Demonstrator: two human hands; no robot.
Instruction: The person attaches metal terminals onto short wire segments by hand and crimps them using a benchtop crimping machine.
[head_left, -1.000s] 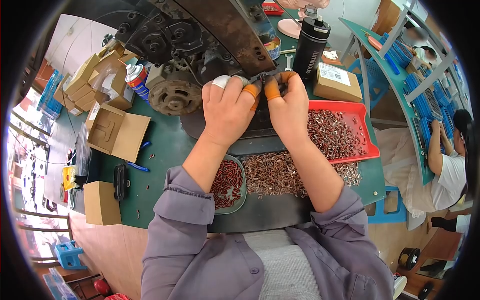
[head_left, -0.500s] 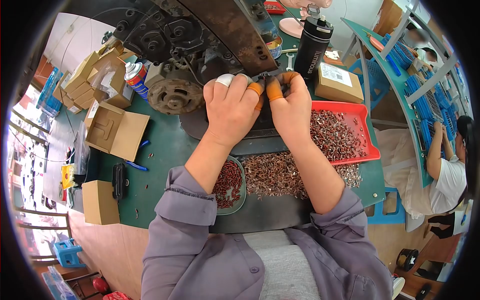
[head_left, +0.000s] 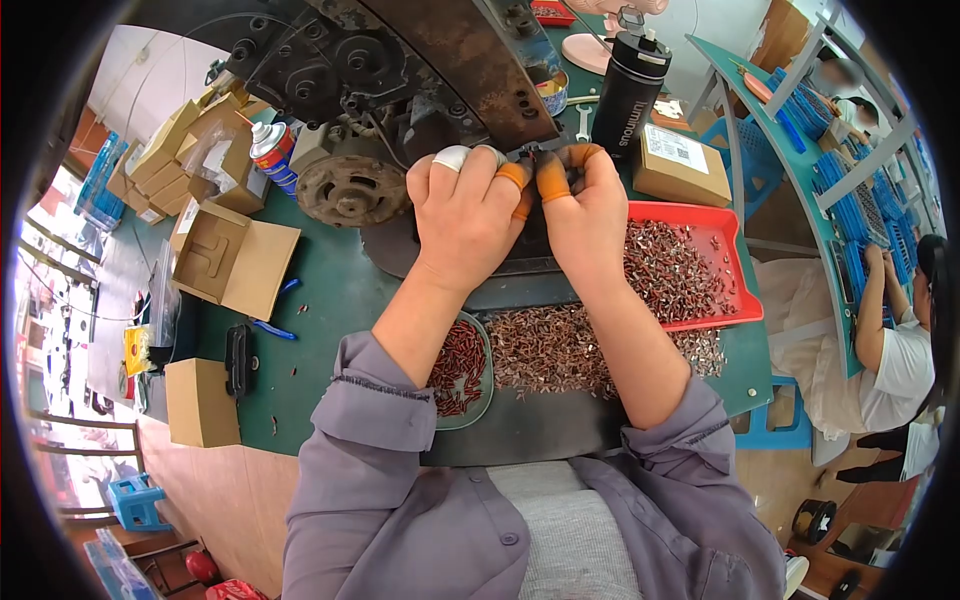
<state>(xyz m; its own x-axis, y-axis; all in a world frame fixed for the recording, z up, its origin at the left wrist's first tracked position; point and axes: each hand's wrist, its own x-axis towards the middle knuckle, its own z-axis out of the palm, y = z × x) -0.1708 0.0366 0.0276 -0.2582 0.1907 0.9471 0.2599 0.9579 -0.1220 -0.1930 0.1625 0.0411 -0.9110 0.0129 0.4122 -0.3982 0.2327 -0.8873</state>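
My left hand [head_left: 462, 215] and my right hand [head_left: 588, 222] meet at the working point of a dark, worn press machine [head_left: 400, 75]. Orange finger covers sit on fingers of both hands, and a white one is on my left hand. The fingertips are pinched close together, and whatever tiny part they hold is hidden. Below my wrists lies a heap of small metal-and-red pieces [head_left: 545, 345]. More of them fill a red tray [head_left: 745, 300] beside my right forearm. A green-rimmed bowl [head_left: 487, 395] of red pieces stands by my left forearm.
Left of the machine's round wheel [head_left: 352, 192] are a spray can [head_left: 272, 152], an open cardboard box [head_left: 235, 262] and blue-handled pliers [head_left: 275, 328]. A black bottle [head_left: 628, 95] and a carton [head_left: 683, 165] stand at the back right. A co-worker [head_left: 895, 350] sits at another table.
My hands stay pinched at the same spot on the machine. The whole view has shifted only slightly, and the pieces, tray and bowl look the same.
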